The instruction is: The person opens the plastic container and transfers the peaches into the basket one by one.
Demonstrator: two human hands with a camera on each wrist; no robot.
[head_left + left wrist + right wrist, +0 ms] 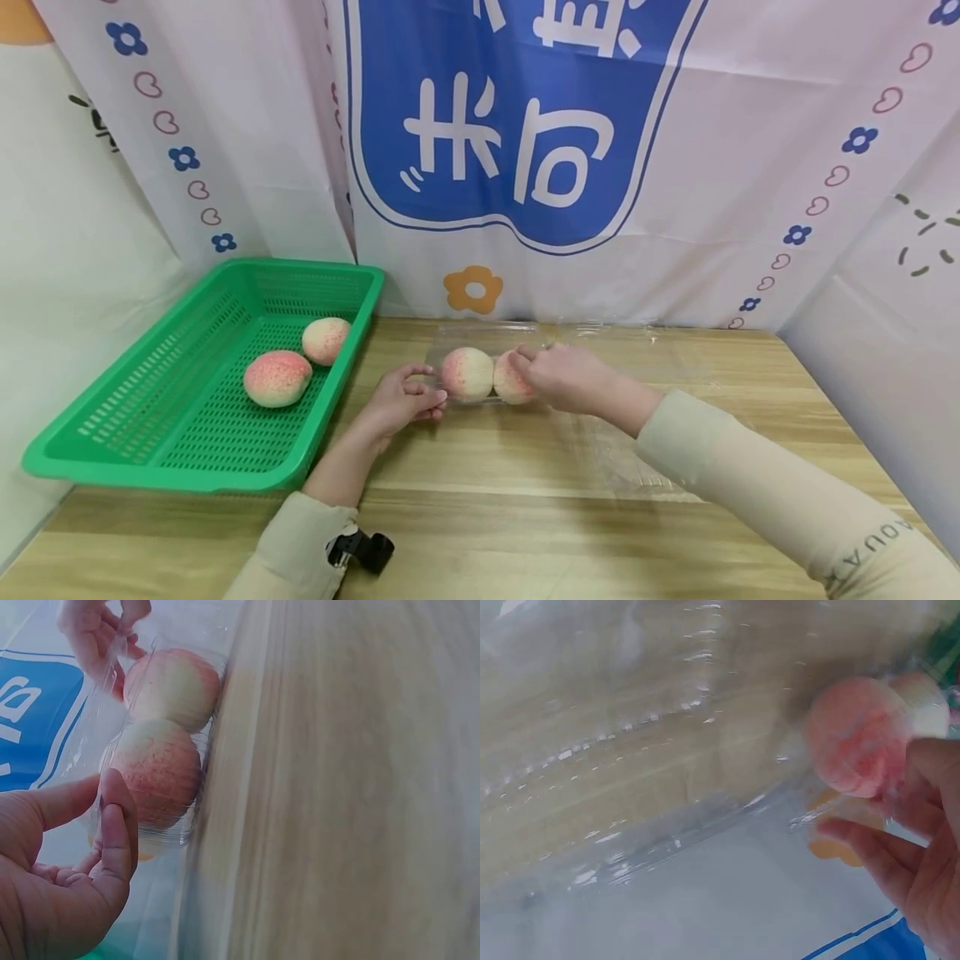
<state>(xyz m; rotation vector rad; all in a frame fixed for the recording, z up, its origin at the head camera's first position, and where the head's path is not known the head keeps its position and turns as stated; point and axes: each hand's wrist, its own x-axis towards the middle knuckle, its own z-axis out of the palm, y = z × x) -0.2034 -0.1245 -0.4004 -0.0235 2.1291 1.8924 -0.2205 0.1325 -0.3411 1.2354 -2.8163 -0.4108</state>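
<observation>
Two pink-and-cream peaches, the left one [467,374] [157,776] and the right one [512,379] [176,686] [855,739], sit side by side in a clear plastic container [487,333] near the back of the table. My left hand [397,402] [67,877] pinches the container's left end between thumb and fingers. At the right peach is my right hand [570,377] [94,634] [930,847], its fingers touching or very near the fruit, with one digit held apart from it in the right wrist view.
A green slatted basket [180,477] stands at the left with two more peaches, one pink [277,378] and one paler [326,341]. Clear plastic [630,450] lies on the wooden table [465,533] at the right, partly under my right forearm. A printed cloth [660,275] hangs behind.
</observation>
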